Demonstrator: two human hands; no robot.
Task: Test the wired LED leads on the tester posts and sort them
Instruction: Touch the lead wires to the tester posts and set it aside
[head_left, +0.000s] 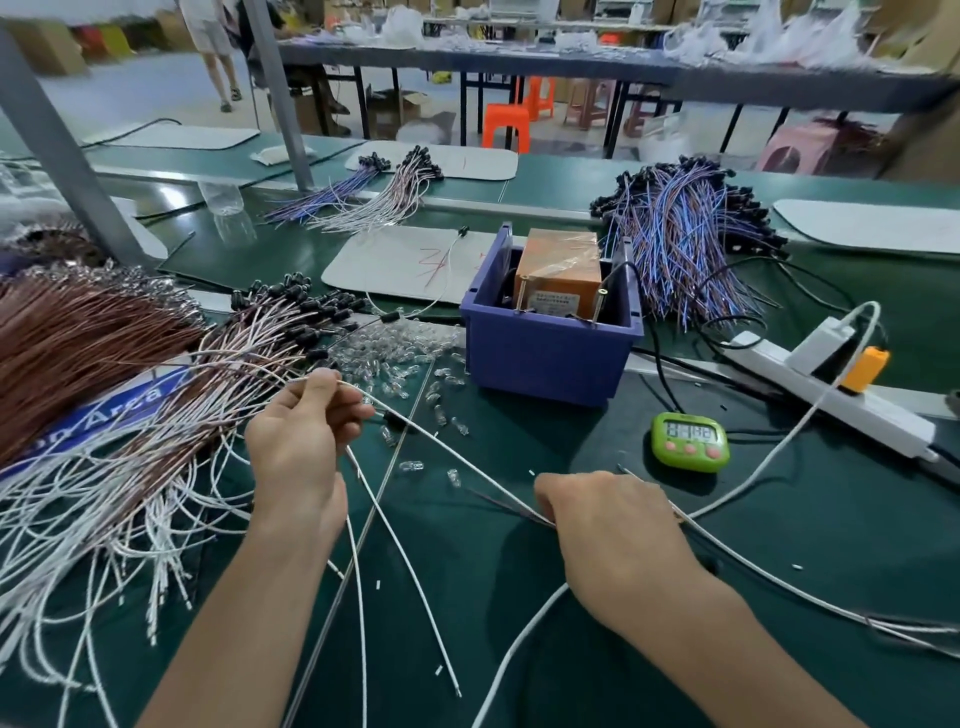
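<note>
My left hand (301, 436) grips a white wired LED lead (457, 457) near its black-capped end, just right of a big pile of white and brown leads (130, 415). The lead runs down and right to my right hand (613, 525), which pinches its stripped wire ends low over the green mat. The tester, an orange box (558, 270) with upright metal posts (600, 304), sits in a blue bin (545, 353) beyond both hands. Nothing touches the posts.
Loose clear LED bulbs (405, 358) lie scattered left of the bin. A green timer (690, 440) and a white power strip (831, 395) are at the right. Sorted bundles of blue and purple leads (680, 234) and white ones (384, 202) lie further back.
</note>
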